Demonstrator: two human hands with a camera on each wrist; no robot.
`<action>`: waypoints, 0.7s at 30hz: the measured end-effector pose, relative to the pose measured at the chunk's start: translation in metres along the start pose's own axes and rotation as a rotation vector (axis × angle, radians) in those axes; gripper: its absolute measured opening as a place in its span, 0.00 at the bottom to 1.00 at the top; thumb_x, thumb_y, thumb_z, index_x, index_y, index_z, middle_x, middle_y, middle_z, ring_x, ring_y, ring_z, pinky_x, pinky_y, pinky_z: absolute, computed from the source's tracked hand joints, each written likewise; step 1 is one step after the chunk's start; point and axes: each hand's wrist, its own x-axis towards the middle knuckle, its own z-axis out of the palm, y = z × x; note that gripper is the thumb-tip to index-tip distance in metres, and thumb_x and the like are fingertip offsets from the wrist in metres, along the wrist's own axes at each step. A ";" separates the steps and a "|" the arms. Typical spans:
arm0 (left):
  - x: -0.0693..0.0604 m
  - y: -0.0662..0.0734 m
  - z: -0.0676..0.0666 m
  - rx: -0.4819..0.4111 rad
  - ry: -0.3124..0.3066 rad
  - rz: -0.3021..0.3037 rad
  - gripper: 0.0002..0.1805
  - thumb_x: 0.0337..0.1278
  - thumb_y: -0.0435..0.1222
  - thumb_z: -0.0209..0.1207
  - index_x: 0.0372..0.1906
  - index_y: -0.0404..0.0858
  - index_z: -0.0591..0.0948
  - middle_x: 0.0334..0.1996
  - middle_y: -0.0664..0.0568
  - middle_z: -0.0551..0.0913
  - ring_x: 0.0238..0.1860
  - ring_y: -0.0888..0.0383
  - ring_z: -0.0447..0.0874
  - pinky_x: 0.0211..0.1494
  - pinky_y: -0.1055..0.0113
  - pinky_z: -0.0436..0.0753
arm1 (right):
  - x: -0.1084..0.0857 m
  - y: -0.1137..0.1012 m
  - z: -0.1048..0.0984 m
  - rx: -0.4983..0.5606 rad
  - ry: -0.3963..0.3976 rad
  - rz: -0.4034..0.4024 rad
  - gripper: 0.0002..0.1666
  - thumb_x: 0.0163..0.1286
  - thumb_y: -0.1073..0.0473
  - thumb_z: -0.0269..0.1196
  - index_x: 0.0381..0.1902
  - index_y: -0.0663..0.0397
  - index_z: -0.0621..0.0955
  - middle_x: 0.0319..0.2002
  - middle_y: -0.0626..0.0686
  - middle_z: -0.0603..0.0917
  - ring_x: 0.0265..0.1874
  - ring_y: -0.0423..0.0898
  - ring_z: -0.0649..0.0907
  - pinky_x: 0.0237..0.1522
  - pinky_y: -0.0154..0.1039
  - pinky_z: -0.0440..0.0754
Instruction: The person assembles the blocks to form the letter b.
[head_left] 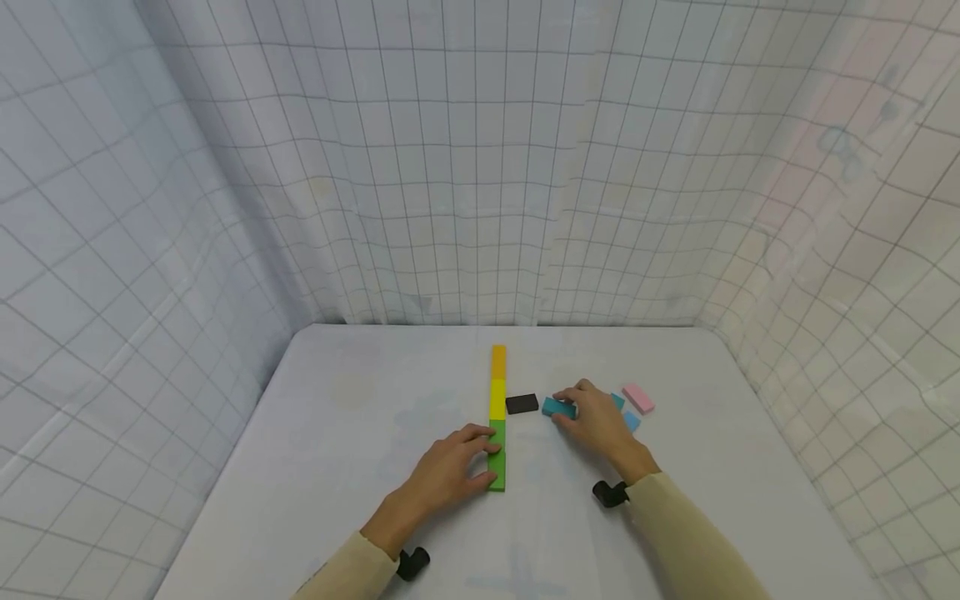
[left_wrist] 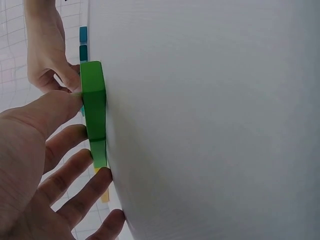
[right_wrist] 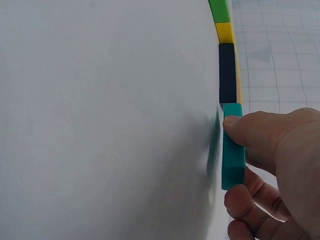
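Observation:
A straight row runs away from me on the white table: two green blocks (head_left: 497,482) nearest, then a yellow block (head_left: 498,400) and an orange block (head_left: 498,362). My left hand (head_left: 446,468) lies along the row's left side, its thumb and fingertips touching the green blocks with fingers spread. A black block (head_left: 522,404) sits crosswise against the yellow block's right side. Just right of it, my right hand (head_left: 598,421) pinches a teal block (right_wrist: 233,155) between thumb and fingers. In the right wrist view that block's shadow falls on the table beside it.
Beyond my right hand lie a pink block (head_left: 638,398), a light blue block (head_left: 632,421) and another blue block (head_left: 618,401), partly hidden by the hand. White grid-patterned curtains (head_left: 480,208) enclose the table at the back and both sides.

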 end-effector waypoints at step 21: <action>0.000 -0.003 0.001 0.003 0.019 0.018 0.23 0.75 0.43 0.79 0.69 0.44 0.92 0.77 0.47 0.86 0.74 0.42 0.89 0.70 0.34 0.90 | 0.007 -0.004 0.007 0.001 -0.008 0.030 0.20 0.78 0.55 0.80 0.64 0.53 0.93 0.51 0.55 0.89 0.46 0.50 0.90 0.52 0.52 0.92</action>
